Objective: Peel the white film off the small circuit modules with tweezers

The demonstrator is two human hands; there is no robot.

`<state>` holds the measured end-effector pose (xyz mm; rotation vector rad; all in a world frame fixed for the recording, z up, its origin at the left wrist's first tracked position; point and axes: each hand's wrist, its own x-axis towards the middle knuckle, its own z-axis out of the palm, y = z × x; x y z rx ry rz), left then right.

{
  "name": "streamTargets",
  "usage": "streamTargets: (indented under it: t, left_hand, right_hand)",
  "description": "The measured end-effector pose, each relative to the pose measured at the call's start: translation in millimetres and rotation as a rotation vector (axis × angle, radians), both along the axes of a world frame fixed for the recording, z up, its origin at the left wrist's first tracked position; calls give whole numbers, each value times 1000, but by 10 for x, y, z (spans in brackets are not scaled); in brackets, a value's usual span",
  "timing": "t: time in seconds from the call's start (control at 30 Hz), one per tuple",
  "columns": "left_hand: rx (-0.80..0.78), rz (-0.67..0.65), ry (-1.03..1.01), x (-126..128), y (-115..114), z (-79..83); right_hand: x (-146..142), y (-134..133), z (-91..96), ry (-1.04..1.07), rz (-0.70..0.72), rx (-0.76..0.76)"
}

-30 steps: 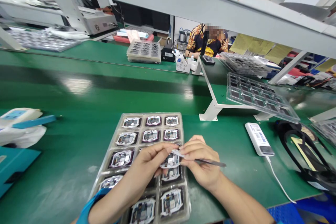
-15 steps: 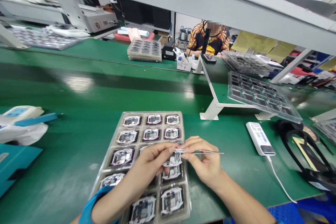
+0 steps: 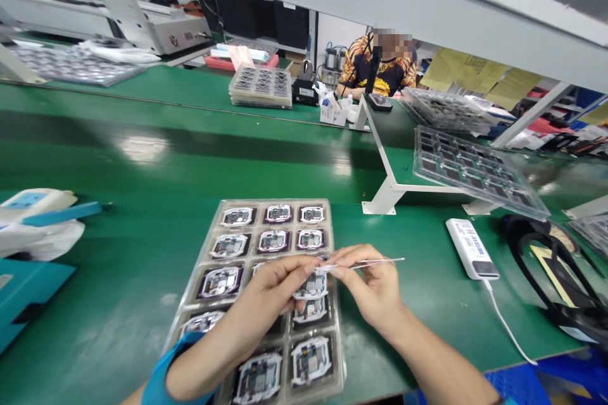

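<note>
A clear tray (image 3: 209,247) with several small circuit-board modules lies on the green bench in front of me. My left hand (image 3: 270,294) pinches one small module (image 3: 311,283) above the tray's middle row. My right hand (image 3: 373,288) is closed on thin metal tweezers (image 3: 375,262), whose tip meets the module at my left fingertips. The tweezers' back end points right. A blue band shows on my left forearm.
A white power bank (image 3: 471,248) with a cable lies to the right, beside a black strap (image 3: 555,272). A white stand (image 3: 394,186) carries another tray (image 3: 475,168). White and blue devices (image 3: 33,221) sit at left. A person works across the green belt.
The tweezers have swung up from a low slant to nearly level. Both hands have risen slightly and stay together at the module.
</note>
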<state>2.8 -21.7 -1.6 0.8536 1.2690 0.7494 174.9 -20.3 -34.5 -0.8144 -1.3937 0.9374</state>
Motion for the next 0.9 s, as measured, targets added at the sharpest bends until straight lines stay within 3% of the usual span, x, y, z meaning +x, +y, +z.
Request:
streamTargets:
  t: [0.27, 0.5, 0.77, 0.9]
  left_hand:
    - [27, -37, 6, -42, -14, -39]
    - [50, -30, -2, -39, -35, -53]
    - [91, -14, -5, -28, -11, -78]
    - [64, 25, -36, -31, -6, -80]
  right_hand:
    - [19, 20, 20, -121, 41, 92]
    - [-24, 30, -70, 9, 18, 56]
    - [-35, 34, -67, -112, -5, 208]
    - [-37, 24, -72, -46, 10, 169]
